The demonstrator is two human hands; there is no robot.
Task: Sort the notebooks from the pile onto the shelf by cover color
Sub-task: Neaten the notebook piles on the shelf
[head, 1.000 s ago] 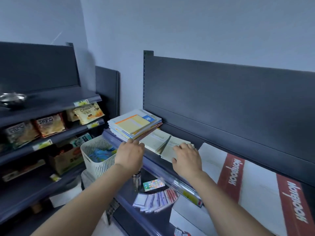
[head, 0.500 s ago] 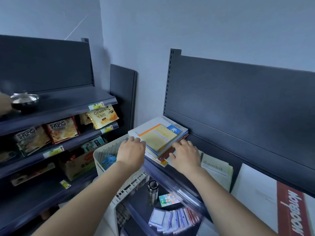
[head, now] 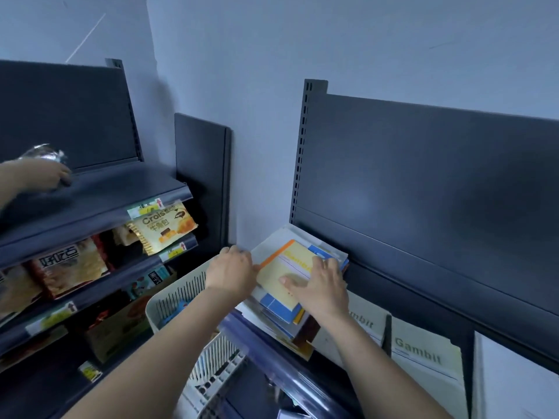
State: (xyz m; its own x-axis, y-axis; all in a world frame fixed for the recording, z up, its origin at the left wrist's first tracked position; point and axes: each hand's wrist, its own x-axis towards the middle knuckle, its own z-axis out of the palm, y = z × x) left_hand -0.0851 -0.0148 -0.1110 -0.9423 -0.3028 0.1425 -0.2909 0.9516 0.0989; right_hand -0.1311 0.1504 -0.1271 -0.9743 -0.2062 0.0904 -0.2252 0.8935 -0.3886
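A pile of notebooks [head: 273, 316] lies at the left end of the dark shelf [head: 302, 379]. On top is a pale yellow notebook [head: 282, 267] with an orange spine; blue and white covers show under it. My right hand [head: 317, 285] lies flat on the yellow cover, fingers spread and straight. My left hand [head: 231, 272] grips the pile's left edge at the orange spine, fingers curled over it. Two pale green "Gambit" notebooks [head: 423, 355] lie on the shelf to the right of the pile.
A white slatted basket [head: 178, 297] stands below and left of the pile. Snack packets [head: 163, 228] fill the left-hand shelves. Another person's hand [head: 36, 175] holds a shiny object on the upper left shelf. A white sheet [head: 514, 379] lies far right.
The view swung left and closer. My right hand moved from the pile's right side onto the yellow cover. Another person's hand came in at the upper left shelf.
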